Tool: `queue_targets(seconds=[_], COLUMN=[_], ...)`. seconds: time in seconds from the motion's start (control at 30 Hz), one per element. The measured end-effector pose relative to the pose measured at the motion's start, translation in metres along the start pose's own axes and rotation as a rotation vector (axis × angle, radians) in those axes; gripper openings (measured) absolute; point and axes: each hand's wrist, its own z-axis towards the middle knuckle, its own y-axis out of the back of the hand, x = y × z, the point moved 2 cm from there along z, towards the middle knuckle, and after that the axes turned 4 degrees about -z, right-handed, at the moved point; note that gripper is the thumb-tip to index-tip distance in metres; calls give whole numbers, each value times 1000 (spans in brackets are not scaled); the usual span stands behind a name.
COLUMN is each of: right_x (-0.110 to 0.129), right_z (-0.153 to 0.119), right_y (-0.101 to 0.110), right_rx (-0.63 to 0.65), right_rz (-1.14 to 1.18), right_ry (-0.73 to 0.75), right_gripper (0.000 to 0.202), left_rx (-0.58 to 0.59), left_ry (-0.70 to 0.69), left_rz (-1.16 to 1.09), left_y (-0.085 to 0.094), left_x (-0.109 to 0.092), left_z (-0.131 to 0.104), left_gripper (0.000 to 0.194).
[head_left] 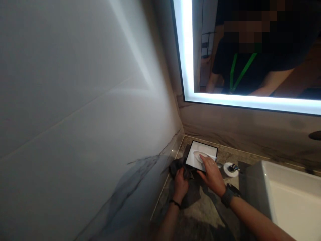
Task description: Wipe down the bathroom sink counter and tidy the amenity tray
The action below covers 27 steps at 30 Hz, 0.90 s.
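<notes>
My left hand (181,187) is closed on a dark, crumpled cloth (177,167) on the counter by the left wall. Beside it, my right hand (213,174) grips a box with a white top, dark edges and an oval opening, which looks like a tissue box (194,147). The fingers lie over its top and the thumb is at its near edge. Whether the box rests on the counter or is slightly raised, I cannot tell. Just right of it stands a white soap dispenser (229,170) with a metal pump.
A white rectangular basin (293,197) sits on the right of the stone-patterned counter (205,204). Marbled wall (87,117) fills the left side. Above the counter hangs a mirror with a lit frame (238,98), reflecting a person with a green lanyard. A dark spout (315,135) is at the right edge.
</notes>
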Motion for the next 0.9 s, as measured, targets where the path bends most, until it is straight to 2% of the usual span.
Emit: queue_targets(seconds=[0.1,0.23,0.3,0.37,0.43,0.53,0.63,0.7,0.77,0.83,0.9], right_x=[-12,-12,-13,-17,-23,-31,-35,-37,-38,-40,-43], right_z=[9,11,17,27,37,49,53,51,49,48,47], right_y=[1,5,9,16,20,23,23,22,21,18,15], right_rx=[13,7,13,40,96,158,160,182,203,209,205], right_rz=[24,47,47,43,49,83,153,200,239,257,248], right_ry=[-9,-21,-36,-58,-72,-103,-192,-255,-299,-326,-335], right_gripper=[69,68,56,41,34,39,45,48,53,58,61], left_rx=[12,48,53,9,-77,-221,-357,-430,-440,-361,-194], left_ry=[7,41,44,8,-94,-336,-571,-677,-723,-705,-672], left_rz=[-3,26,82,160,269,506,734,844,912,945,976], left_y=[-1,3,14,33,58,92,108,106,95,80,61], left_x=[-7,4,5,-5,-29,-88,-150,-177,-185,-174,-151], left_z=[12,8,6,8,15,37,77,111,145,170,183], left_gripper=[59,65,67,69,69,66,61,55,48,44,42])
